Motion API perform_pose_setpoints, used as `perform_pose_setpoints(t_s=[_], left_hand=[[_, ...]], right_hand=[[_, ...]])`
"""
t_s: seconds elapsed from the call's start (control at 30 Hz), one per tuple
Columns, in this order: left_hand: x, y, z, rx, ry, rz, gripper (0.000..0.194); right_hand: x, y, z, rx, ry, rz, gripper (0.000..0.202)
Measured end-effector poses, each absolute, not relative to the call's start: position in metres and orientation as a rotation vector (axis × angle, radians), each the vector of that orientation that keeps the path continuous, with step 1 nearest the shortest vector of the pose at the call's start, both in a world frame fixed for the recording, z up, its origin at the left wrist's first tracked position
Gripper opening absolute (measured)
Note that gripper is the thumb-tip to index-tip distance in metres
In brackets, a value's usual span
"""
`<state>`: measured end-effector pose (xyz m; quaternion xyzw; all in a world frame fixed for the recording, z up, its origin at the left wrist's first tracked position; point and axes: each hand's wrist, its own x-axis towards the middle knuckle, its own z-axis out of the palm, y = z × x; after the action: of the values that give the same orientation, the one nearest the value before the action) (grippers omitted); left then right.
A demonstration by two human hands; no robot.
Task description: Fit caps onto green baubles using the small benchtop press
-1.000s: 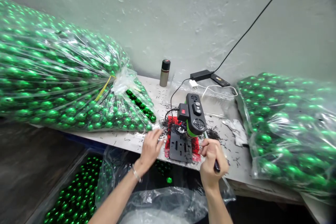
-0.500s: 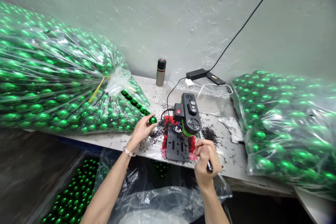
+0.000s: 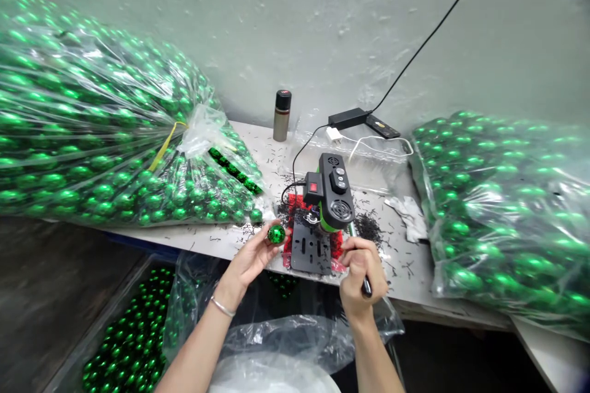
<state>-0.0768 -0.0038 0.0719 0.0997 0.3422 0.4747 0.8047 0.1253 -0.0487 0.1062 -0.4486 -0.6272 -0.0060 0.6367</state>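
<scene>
My left hand (image 3: 258,256) is closed on a shiny green bauble (image 3: 276,234), pinched between thumb and fingertips in front of the bag on the left. A metal bracelet is around that wrist. Beside the black machine, my right hand (image 3: 364,270) is wrapped round a slim tool whose rounded black end (image 3: 367,287) pokes out below the fist. Part of its pale shaft (image 3: 353,230) shows above the fingers; the rest is hidden. The small black machine (image 3: 335,187), with fan grilles and a red switch, stands over a slotted black plate (image 3: 310,252) on a red mat.
A large clear bag of green baubles (image 3: 92,135) lies left, another (image 3: 507,221) right. Behind are a flask (image 3: 282,115), a power adapter (image 3: 348,117) and cables. Black scraps (image 3: 367,227) litter the table. Below is a plastic-lined container of baubles (image 3: 129,331).
My left hand has moved away from the left bag, nearer to me and the plate, turning palm up with the bauble. My right hand keeps its grip beside the machine. The view has shifted slightly.
</scene>
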Motion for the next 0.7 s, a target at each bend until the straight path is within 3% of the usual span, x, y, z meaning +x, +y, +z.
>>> perform_pose_setpoints(t_s=[0.23,0.5,0.7], left_hand=[[-0.058,-0.015,0.07,-0.021,0.705,0.93,0.034],[-0.048,-0.019,0.061,0.01,0.855,0.982,0.017],[-0.048,-0.018,0.062,0.098,0.861,1.045,0.026]], right_hand=[[0.126,-0.05,0.107,-1.037,-1.443,-0.013,0.027],[0.126,-0.05,0.108,-1.053,-1.47,-0.028,0.028],[0.126,-0.05,0.11,-1.051,-1.49,-0.045,0.028]])
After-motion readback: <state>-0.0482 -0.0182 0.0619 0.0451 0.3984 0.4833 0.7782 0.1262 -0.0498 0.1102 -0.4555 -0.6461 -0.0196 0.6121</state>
